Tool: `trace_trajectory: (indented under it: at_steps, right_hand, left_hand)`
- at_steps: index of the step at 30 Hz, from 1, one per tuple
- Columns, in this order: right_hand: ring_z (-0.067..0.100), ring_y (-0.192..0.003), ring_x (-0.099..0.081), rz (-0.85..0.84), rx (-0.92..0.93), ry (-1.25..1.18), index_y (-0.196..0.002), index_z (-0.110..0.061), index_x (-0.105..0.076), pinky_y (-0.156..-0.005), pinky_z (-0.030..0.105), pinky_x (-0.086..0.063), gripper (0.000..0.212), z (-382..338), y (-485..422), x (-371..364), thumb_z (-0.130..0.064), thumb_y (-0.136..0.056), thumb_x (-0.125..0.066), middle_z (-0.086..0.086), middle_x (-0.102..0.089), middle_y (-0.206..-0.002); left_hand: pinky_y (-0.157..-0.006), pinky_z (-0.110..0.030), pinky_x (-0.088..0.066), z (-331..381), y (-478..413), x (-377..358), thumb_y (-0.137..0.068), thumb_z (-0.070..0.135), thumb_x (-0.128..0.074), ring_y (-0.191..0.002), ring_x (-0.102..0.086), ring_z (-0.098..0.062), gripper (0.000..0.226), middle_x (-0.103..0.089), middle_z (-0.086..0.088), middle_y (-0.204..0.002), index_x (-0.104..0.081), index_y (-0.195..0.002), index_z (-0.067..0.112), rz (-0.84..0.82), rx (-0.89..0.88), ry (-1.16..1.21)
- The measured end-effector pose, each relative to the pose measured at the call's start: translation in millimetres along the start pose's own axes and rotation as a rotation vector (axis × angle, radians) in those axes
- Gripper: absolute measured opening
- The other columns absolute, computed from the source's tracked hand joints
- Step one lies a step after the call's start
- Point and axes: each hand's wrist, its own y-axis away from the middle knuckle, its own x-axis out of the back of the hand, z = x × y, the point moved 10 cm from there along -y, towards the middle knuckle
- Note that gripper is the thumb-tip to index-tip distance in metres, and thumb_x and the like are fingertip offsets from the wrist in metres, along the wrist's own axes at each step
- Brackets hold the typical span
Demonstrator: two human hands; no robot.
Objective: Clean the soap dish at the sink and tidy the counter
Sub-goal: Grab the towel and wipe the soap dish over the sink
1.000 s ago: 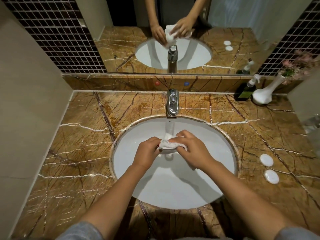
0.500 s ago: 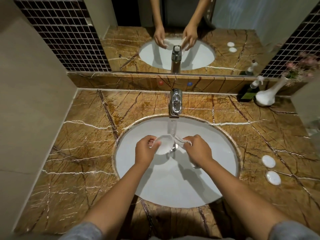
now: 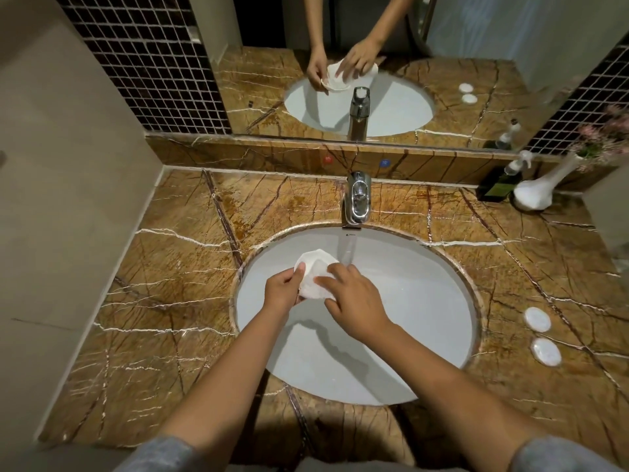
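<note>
Both hands have drifted left of the running tap since half a second ago, when they held the soap dish and cloth apart under the stream; now they meet again over the white basin [image 3: 425,301]. A person's left hand [image 3: 280,292] grips the white soap dish [image 3: 315,262] by its near edge, thumb pressed on the rim, while the right hand [image 3: 354,301] lies spread over it, fingers pressing a white cloth [image 3: 315,287] against the dish. How tightly the right hand clutches the cloth cannot be told. Water falls in a thin stream from the chrome faucet [image 3: 356,199] just to the right of the dish. On the brown veined marble counter [image 3: 163,301], two small white round discs [image 3: 541,332] lie near the basin's right side, one behind the other. A dark pump bottle [image 3: 500,185] and a white vase [image 3: 534,194] of pink flowers stand together in the far right corner beneath the mirror [image 3: 374,46], which reflects the hands and cloth.
</note>
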Motion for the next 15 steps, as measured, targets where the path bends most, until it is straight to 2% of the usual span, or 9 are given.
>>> trace_trajectory:
  at_steps: [2, 5, 6, 8, 10, 12, 14, 15]
  right_hand:
    - [0.028, -0.102, -0.050, -0.095, 0.079, 0.008, -0.125, -0.024, -0.059, -0.083, 0.039, -0.045, 0.040, -8.9, 0.4, -8.8, -0.023, -0.086, -0.050, 0.003, -0.054, -0.121]
    - [0.026, -0.101, -0.052, -0.157, 0.090, -0.081, -0.119, -0.027, -0.064, -0.078, 0.032, -0.040, 0.035, -14.1, 1.0, -14.0, -0.024, -0.088, -0.048, 0.001, -0.058, -0.111]
    - [0.025, -0.103, -0.053, -0.128, 0.034, -0.130, -0.118, -0.028, -0.064, -0.078, 0.031, -0.039, 0.034, -11.9, -1.3, -11.6, -0.025, -0.088, -0.047, 0.001, -0.058, -0.111]
    - [0.024, -0.107, -0.053, -0.035, -0.107, -0.202, -0.121, -0.028, -0.062, -0.081, 0.035, -0.045, 0.034, -7.4, -8.9, -4.0, -0.027, -0.090, -0.047, 0.002, -0.056, -0.112]
    - [0.027, -0.109, -0.054, 0.010, -0.195, -0.237, -0.127, -0.026, -0.057, -0.079, 0.036, -0.046, 0.036, -14.7, -20.9, -3.5, -0.027, -0.092, -0.048, 0.006, -0.053, -0.116]
    - [0.030, -0.110, -0.053, 0.006, -0.204, -0.256, -0.131, -0.024, -0.052, -0.076, 0.035, -0.043, 0.040, -35.8, -37.3, -9.4, -0.027, -0.092, -0.051, 0.009, -0.050, -0.122]
    - [0.032, -0.112, -0.053, -0.009, -0.197, -0.288, -0.133, -0.022, -0.049, -0.078, 0.037, -0.047, 0.043, -63.3, -54.8, -20.9, -0.027, -0.091, -0.053, 0.011, -0.047, -0.127]
    - [0.034, -0.112, -0.053, -0.022, -0.202, -0.314, -0.134, -0.020, -0.048, -0.080, 0.038, -0.048, 0.044, -77.4, -63.1, -28.4, -0.028, -0.091, -0.054, 0.012, -0.046, -0.129]
  left_hand:
    - [-0.044, -0.016, -0.050, -0.9, -2.3, 10.1, -0.093, 0.027, -0.060, -0.064, -0.056, -0.017, 0.024, -0.058, -0.007, -0.068, -0.068, -0.081, 0.007, 0.002, -0.040, -0.126]
    - [-0.047, -0.016, -0.054, -12.5, -6.9, 30.9, -0.092, 0.024, -0.061, -0.073, -0.056, -0.022, 0.026, -0.055, -0.008, -0.068, -0.063, -0.071, 0.009, 0.039, -0.018, -0.136]
    - [-0.052, -0.019, -0.057, -15.4, -8.7, 41.3, -0.092, 0.023, -0.061, -0.078, -0.058, -0.024, 0.024, -0.058, -0.011, -0.073, -0.064, -0.074, 0.008, 0.075, 0.005, -0.086]
    - [-0.069, -0.029, -0.060, -18.0, -10.2, 65.4, -0.093, 0.021, -0.061, -0.096, -0.064, -0.028, 0.021, -0.067, -0.018, -0.101, -0.068, -0.097, 0.002, 0.175, 0.040, 0.059]
    - [-0.082, -0.034, -0.056, -17.2, -7.8, 92.7, -0.093, 0.022, -0.061, -0.112, -0.061, -0.031, 0.036, -0.062, -0.017, -0.125, -0.061, -0.120, -0.001, 0.297, 0.045, 0.211]
    - [-0.082, -0.033, -0.056, -13.2, 1.6, 119.3, -0.092, 0.025, -0.061, -0.109, -0.062, -0.027, 0.043, -0.060, -0.014, -0.127, -0.056, -0.128, 0.002, 0.407, 0.026, 0.357]
    - [-0.073, -0.029, -0.058, -7.3, 11.3, 145.7, -0.093, 0.024, -0.059, -0.097, -0.064, -0.023, 0.041, -0.061, -0.012, -0.122, -0.056, -0.127, 0.002, 0.482, -0.015, 0.501]
    - [-0.070, -0.028, -0.058, -4.2, 15.7, 159.0, -0.094, 0.023, -0.058, -0.098, -0.064, -0.024, 0.037, -0.060, -0.013, -0.121, -0.057, -0.124, 0.002, 0.505, -0.038, 0.556]
